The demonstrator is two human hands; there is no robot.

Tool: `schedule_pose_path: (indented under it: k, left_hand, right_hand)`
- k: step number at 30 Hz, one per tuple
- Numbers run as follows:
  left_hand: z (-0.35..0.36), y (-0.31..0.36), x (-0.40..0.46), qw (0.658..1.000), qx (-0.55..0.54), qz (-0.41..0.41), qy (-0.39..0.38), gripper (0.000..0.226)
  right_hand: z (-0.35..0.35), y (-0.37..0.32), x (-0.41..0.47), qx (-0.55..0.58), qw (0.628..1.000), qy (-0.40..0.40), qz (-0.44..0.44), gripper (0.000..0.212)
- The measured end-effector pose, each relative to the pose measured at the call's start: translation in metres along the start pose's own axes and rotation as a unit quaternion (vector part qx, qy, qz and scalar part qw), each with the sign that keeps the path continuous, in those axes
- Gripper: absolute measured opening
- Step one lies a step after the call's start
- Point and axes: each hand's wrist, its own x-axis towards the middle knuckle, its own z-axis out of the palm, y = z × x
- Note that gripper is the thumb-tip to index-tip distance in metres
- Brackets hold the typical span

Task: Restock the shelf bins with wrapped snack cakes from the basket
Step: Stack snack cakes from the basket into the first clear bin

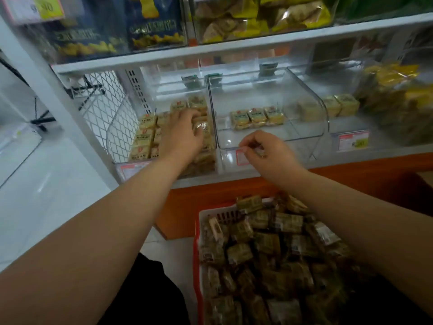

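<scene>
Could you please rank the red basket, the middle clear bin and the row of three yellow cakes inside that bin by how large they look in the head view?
1. Red basket, though it is nearest the camera.
2. Middle clear bin.
3. Row of three yellow cakes.

clear glossy plastic bins, shiny film-wrapped snack cakes, red plastic basket, white wire mesh panel

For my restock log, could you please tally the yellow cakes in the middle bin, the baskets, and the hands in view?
Yellow cakes in the middle bin: 3
Basket: 1
Hands: 2, left hand and right hand
Total: 6
</scene>
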Motion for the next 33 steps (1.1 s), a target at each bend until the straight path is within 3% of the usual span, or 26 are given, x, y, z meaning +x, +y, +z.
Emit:
schedule_pose_path:
  k: [2, 4, 6, 8, 10, 12, 14, 18, 21, 23, 25, 28, 30, 33]
  left_hand:
    - [0.001, 0.014, -0.030, 0.998, -0.028, 0.062, 0.008, 0.018]
    - [0.012, 0.024, -0.064, 0.993, -0.040, 0.089, -0.058, 0.006]
    - [0.031, 0.023, -0.099, 0.977, -0.018, 0.070, -0.199, 0.007]
    - [0.049, 0.013, -0.131, 0.932, 0.067, 0.050, -0.353, 0.019]
    - [0.060, -0.004, -0.159, 0.879, 0.165, 0.075, -0.442, 0.030]
    - [0.067, -0.019, -0.178, 0.840, 0.229, 0.110, -0.480, 0.049]
    - [0.070, -0.027, -0.185, 0.817, 0.233, 0.093, -0.519, 0.066]
    - [0.072, -0.024, -0.178, 0.800, 0.218, 0.087, -0.552, 0.057]
    - [0.069, -0.016, -0.174, 0.812, 0.130, 0.037, -0.568, 0.043]
    - [0.060, -0.009, -0.166, 0.838, 0.044, 0.012, -0.543, 0.037]
    - [0.044, -0.002, -0.156, 0.881, -0.038, 0.044, -0.470, 0.033]
    - [0.020, 0.008, -0.148, 0.941, -0.051, 0.211, -0.260, 0.037]
    - [0.010, 0.010, -0.146, 0.940, -0.026, 0.316, -0.128, 0.038]
    - [0.006, 0.007, -0.141, 0.919, -0.020, 0.394, -0.015, 0.044]
  right_hand:
    - [-0.001, -0.001, -0.012, -0.030, 0.998, -0.056, 0.008, 0.007]
    - [0.000, 0.004, -0.024, -0.084, 0.985, -0.145, 0.033, 0.005]
    - [0.003, 0.013, -0.037, -0.140, 0.960, -0.237, 0.050, 0.011]
    - [0.005, 0.023, -0.048, -0.194, 0.931, -0.305, 0.056, 0.015]
    - [0.007, 0.032, -0.059, -0.228, 0.907, -0.348, 0.068, 0.018]
    - [0.009, 0.038, -0.066, -0.252, 0.890, -0.373, 0.068, 0.017]
    - [0.013, 0.041, -0.071, -0.258, 0.882, -0.389, 0.066, 0.016]
    - [0.015, 0.039, -0.072, -0.250, 0.879, -0.400, 0.068, 0.028]
    - [0.011, 0.032, -0.069, -0.232, 0.887, -0.393, 0.077, 0.028]
    - [0.007, 0.028, -0.065, -0.214, 0.896, -0.377, 0.093, 0.028]
    - [0.003, 0.024, -0.060, -0.178, 0.905, -0.361, 0.135, 0.035]
    - [-0.005, 0.014, -0.053, -0.083, 0.895, -0.372, 0.233, 0.061]
    - [-0.013, 0.011, -0.050, 0.038, 0.866, -0.401, 0.296, 0.070]
    - [-0.020, 0.007, -0.048, 0.217, 0.812, -0.446, 0.307, 0.060]
